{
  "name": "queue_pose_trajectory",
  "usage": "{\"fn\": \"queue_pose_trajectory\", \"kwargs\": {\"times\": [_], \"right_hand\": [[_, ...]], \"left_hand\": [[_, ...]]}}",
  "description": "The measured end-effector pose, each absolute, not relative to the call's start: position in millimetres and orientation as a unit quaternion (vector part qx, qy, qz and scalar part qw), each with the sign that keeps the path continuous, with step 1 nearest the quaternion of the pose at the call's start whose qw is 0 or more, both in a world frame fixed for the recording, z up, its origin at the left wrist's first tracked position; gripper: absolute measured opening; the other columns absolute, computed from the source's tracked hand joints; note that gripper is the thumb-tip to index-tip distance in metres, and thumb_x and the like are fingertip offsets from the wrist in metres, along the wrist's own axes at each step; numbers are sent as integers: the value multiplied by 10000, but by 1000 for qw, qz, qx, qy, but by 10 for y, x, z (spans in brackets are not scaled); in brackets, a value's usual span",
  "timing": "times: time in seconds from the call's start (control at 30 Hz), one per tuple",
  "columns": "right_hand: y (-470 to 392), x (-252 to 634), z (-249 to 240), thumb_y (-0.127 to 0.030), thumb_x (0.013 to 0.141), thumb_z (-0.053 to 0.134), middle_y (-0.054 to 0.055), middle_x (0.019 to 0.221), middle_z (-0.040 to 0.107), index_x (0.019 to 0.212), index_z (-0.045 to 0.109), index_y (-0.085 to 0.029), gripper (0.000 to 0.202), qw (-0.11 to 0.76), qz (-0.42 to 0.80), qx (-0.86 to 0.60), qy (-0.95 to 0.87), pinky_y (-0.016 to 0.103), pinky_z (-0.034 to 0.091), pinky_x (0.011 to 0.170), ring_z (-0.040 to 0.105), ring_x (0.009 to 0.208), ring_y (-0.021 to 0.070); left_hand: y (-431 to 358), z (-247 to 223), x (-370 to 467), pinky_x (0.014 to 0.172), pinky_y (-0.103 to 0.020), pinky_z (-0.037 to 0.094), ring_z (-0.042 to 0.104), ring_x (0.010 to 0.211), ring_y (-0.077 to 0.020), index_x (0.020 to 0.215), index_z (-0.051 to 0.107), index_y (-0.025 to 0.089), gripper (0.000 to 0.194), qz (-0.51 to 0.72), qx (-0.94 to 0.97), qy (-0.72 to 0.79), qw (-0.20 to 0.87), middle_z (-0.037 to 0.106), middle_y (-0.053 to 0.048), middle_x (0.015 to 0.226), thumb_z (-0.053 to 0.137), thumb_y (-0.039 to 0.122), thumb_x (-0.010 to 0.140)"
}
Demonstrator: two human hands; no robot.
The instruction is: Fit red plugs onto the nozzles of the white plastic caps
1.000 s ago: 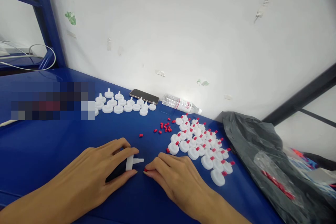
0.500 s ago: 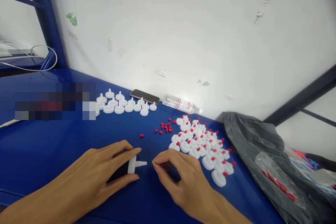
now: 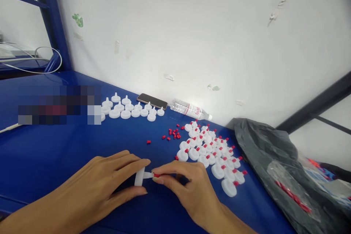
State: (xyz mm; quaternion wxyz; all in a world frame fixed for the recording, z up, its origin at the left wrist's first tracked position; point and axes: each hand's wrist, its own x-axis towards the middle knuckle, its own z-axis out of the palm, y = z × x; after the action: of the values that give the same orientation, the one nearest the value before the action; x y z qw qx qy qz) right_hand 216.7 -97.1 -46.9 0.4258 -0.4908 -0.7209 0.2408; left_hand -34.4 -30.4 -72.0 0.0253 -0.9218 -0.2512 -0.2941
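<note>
My left hand grips a white nozzle cap by its round base, with the spout pointing right. Pinched between the thumb and fingertips of my right hand is a small red tip, which sits at the end of that spout. Several loose red tips lie beyond my hands, and a single one is apart to their left. White caps with red tips are grouped at the right. White caps without red tips stand at the back left.
A phone and a clear bottle lie along the wall. A dark plastic bag covers the right table edge, with a clear bag of red pieces on it. A blurred patch and a white cable are at the left.
My right hand has moved left to the spout, and the red tip now shows between its fingers. The cap in my left hand has tilted slightly.
</note>
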Motion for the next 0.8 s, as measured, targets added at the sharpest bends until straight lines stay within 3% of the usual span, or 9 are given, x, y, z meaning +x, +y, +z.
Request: {"fn": "queue_pose_trajectory", "kwargs": {"times": [0.1,0.27,0.37,0.47,0.7,0.8], "right_hand": [[-965,2181,-498,-290,997,790,-63,898,857,1026,862,-280,78,431,175,-459,-757,142,572,737,784,723,99],[-984,2176,-533,-407,1140,545,-17,881,824,1051,793,-235,315,399,80,-430,-806,211,552,700,756,717,115],[-1004,2175,-552,-390,1173,445,-8,806,766,1020,748,-215,382,364,51,-431,-824,247,494,626,705,658,122],[-1018,2193,-573,-353,1184,401,-8,744,716,979,711,-201,402,361,57,-410,-836,251,470,601,662,610,116],[-1047,2193,-577,-191,1113,460,0,731,728,974,716,-195,291,394,163,-386,-818,196,533,629,681,608,110],[-1066,2173,-545,-177,1094,493,-13,675,696,817,685,-202,339,379,231,-413,-796,185,518,617,669,602,105]], "left_hand": [[-316,-773,-387,875,-229,584,772,1127,-171,1477,584,407,458,-272,-926,-255,50,790,94,1275,527,625,1078],[-416,-815,-387,951,-285,608,755,1178,-208,1523,523,402,388,-282,-921,-255,86,763,92,1334,414,450,1153],[-474,-825,-372,963,-294,623,760,1158,-197,1542,507,373,407,-293,-918,-234,129,771,78,1329,481,415,1139],[-486,-842,-367,983,-284,625,765,1139,-190,1556,511,319,461,-308,-919,-194,149,791,55,1301,576,396,1106],[-513,-886,-302,970,-285,606,754,1137,-191,1498,573,221,389,-353,-911,-158,144,811,-1,1227,555,294,1117],[-600,-1003,-324,1060,-296,585,748,1185,-195,1565,523,280,492,-355,-908,-191,114,802,4,1268,585,193,1085]]}}
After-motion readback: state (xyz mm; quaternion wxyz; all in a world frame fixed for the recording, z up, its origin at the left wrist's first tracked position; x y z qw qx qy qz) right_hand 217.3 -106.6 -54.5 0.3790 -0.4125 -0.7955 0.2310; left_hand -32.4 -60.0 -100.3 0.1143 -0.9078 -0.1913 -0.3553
